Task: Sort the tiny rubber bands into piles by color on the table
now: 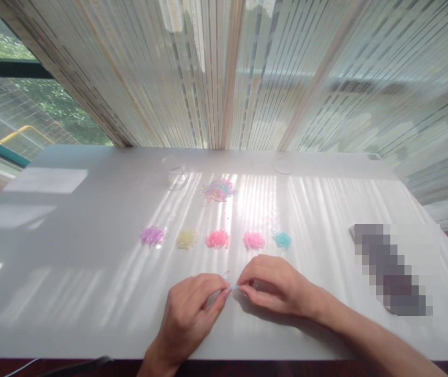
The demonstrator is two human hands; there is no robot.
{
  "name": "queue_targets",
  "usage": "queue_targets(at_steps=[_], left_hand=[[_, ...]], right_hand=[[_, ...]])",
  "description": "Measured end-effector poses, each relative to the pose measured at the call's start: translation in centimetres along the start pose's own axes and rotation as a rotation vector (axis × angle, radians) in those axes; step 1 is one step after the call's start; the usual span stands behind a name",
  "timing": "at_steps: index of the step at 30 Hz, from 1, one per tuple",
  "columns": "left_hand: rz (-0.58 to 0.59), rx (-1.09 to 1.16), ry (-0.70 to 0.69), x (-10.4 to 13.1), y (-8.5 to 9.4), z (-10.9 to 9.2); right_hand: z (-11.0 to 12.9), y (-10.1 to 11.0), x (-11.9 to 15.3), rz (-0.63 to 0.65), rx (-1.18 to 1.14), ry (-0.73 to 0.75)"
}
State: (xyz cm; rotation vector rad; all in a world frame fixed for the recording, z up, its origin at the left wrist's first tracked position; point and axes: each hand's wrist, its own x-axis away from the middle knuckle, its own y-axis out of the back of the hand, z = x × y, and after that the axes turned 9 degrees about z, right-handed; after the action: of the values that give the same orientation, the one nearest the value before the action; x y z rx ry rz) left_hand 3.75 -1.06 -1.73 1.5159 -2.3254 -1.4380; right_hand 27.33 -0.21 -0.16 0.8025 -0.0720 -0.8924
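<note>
My left hand [190,303] and my right hand [276,288] meet above the near middle of the table, each with thumb and index finger pinched. A pale blue rubber band [234,287] stretches between their fingertips. A bit of pinkish band [227,273] sticks up by my left fingertips. Beyond my hands lies a row of small rubber-band piles: purple [153,235], yellow [186,239], coral red [218,239], pink [254,240] and blue [282,240]. Behind the row is a looser mixed-colour pile [219,190].
Near the far edge of the white table [90,220] stands a clear round container [175,174]. A clear round lid [284,166] lies to its right. A dark pixelated object [392,272] rests at the right. A striped curtain [216,78] hangs behind the table.
</note>
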Motion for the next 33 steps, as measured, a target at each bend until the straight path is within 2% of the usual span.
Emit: queue_targets(at_steps=[3, 6, 10, 13, 16, 21, 27, 33], left_hand=[[0.009, -0.004, 0.022, 0.1, -0.1, 0.1], [0.016, 0.006, 0.037, 0.2, -0.1, 0.2], [0.011, -0.006, 0.026, 0.3, -0.2, 0.3], [0.020, -0.014, 0.023, 0.4, -0.3, 0.5], [0.039, -0.006, 0.037, 0.6, -0.3, 0.6], [0.026, -0.003, 0.041, 0.8, -0.5, 0.8], [0.001, -0.008, 0.033, 0.7, -0.6, 0.9], [-0.026, -0.025, 0.037, 0.6, -0.7, 0.8]], right_hand=[[0.1, 0.7, 0.0, -0.041, 0.033, 0.024], [-0.6, 2.4, 0.4, -0.166, 0.145, 0.029], [-2.1, 5.7, 1.4, -0.438, 0.332, -0.105], [-2.9, 7.9, 2.1, -0.557, 0.442, -0.230], [-2.9, 9.0, 2.4, -0.536, 0.449, -0.348], [-3.0, 9.4, 2.7, -0.358, 0.312, -0.509], [-3.6, 10.2, 3.4, -0.279, 0.229, -0.581], [-3.0, 10.9, 3.4, -0.221, 0.177, -0.673]])
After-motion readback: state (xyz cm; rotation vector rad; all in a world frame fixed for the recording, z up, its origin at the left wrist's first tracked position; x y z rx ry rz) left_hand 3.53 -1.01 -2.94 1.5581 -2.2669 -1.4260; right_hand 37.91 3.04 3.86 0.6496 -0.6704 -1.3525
